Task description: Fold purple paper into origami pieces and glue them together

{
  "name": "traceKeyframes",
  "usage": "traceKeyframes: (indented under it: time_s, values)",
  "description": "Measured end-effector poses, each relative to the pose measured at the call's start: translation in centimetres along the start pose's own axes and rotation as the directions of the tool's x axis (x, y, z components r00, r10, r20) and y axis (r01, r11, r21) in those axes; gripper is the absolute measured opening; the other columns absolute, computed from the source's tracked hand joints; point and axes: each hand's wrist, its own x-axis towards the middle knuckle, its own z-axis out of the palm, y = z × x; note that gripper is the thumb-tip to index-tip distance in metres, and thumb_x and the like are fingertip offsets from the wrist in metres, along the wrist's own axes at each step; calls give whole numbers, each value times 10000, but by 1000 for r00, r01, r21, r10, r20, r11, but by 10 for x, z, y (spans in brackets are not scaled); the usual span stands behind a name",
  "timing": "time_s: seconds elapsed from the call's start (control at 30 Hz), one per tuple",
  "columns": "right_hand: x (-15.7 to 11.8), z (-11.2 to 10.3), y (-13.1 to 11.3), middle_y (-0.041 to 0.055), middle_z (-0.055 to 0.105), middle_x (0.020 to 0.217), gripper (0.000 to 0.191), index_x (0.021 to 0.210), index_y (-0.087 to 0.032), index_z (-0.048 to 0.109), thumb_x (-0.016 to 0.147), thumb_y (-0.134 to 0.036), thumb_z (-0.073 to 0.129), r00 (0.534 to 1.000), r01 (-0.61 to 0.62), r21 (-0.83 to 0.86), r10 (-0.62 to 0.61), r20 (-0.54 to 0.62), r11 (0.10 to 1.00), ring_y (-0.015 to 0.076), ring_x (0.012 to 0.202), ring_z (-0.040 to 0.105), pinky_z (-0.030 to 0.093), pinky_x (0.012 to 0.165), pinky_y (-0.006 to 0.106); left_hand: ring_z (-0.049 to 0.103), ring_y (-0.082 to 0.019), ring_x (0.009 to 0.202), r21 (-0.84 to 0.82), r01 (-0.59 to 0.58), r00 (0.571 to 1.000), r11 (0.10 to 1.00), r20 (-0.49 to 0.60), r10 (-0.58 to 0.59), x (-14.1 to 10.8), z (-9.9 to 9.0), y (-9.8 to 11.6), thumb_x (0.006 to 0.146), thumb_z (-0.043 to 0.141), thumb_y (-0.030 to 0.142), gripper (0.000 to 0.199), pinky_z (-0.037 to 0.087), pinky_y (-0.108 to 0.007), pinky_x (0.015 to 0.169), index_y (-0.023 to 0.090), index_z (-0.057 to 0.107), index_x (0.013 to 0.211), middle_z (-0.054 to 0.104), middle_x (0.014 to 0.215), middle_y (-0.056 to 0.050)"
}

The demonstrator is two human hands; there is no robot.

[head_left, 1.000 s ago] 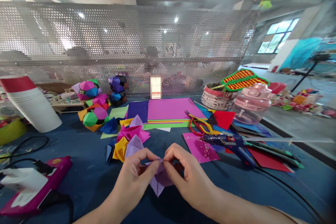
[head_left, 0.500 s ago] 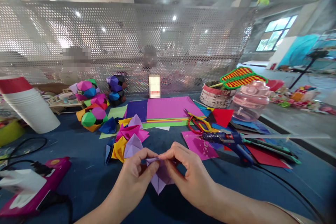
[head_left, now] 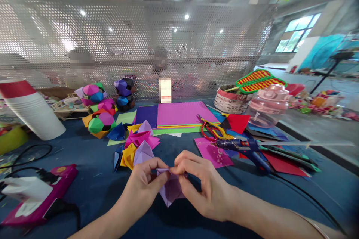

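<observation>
A light purple folded paper [head_left: 170, 191] is held over the blue table at the front middle, its pointed end hanging down. My left hand [head_left: 150, 179] pinches its upper left edge between thumb and forefinger. On its upper right side, my right hand [head_left: 199, 181] grips the paper with thumb and fingers. Part of the paper is hidden behind the fingers. Just beyond my left hand lie folded pieces: a purple one [head_left: 143, 152], a yellow one [head_left: 128, 155] and a pink one [head_left: 140, 139].
A glue gun [head_left: 246, 147] and scissors [head_left: 214, 130] lie at the right, near a pink bottle [head_left: 266, 108] and a basket [head_left: 231, 101]. Stacked paper [head_left: 185, 114] sits behind. Stacked cups [head_left: 36, 114] and a power strip [head_left: 60, 183] are at the left.
My right thumb and fingers have spread slightly apart and shifted on the paper. My left hand keeps its pinch. The view has moved slightly.
</observation>
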Motion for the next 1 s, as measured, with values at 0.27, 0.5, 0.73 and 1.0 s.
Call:
traceKeyframes:
  time_s: [0.27, 0.5, 0.73, 1.0]
  values:
    - [8, 4, 10, 4, 593, 783, 130, 681, -172, 589, 800, -195, 636, 943, -329, 245, 330, 37, 912, 119, 709, 574, 470, 646, 235, 520, -141, 680, 252, -116, 993, 961, 23, 114, -6, -1, -8, 896, 505, 244, 138, 413, -239, 608, 179, 591, 809, 557, 746, -15]
    - [6, -2, 11, 0, 591, 802, 100, 721, -163, 621, 807, -207, 650, 923, -383, 223, 360, 138, 897, 110, 703, 571, 455, 630, 224, 554, -162, 712, 337, -123, 992, 933, 35, 118, -5, -1, -9, 883, 486, 207, 146, 418, -253, 624, 184, 591, 785, 583, 755, -28]
    - [5, -6, 6, -6, 583, 794, 119, 718, -173, 586, 804, -93, 604, 959, -247, 41, 239, 150, 968, 104, 694, 568, 439, 615, 216, 499, -143, 652, 427, -164, 986, 889, 42, 161, -8, 1, -7, 876, 479, 187, 161, 373, -245, 575, 190, 581, 752, 546, 729, -15]
    - [-5, 7, 3, 37, 515, 813, 153, 791, -153, 542, 890, -53, 482, 998, 29, -399, -2, 68, 917, 147, 713, 498, 407, 615, 273, 489, -134, 620, 422, -118, 993, 899, 24, 119, -10, 2, -8, 922, 443, 270, 193, 374, -239, 548, 192, 562, 793, 532, 721, -5]
